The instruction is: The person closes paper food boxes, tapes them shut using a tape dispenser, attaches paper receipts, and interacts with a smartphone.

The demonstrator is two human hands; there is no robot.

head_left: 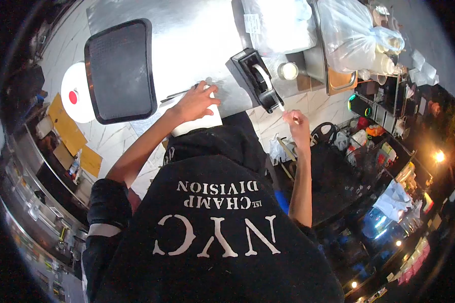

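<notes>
My left hand (197,103) rests with its fingers spread on a white box-like piece (205,120) at the near edge of the metal table; its far side is partly hidden by the hand. To the right stands a black tape dispenser (258,81) with a pale roll in it. Just off its near end, beyond the table edge, my right hand (297,127) is closed in a pinch. A short pale strip of tape (281,107) shows between the dispenser's tip and those fingers. A thin dark item (176,95) lies beside my left hand.
A black tray (120,70) overlaps a round white lid (75,96) with a red centre at left. Behind the dispenser are a small pale-topped container (288,71) and filled plastic bags (346,35). A brown tray (342,81) stands at the table's right. Cluttered shelves are farther right.
</notes>
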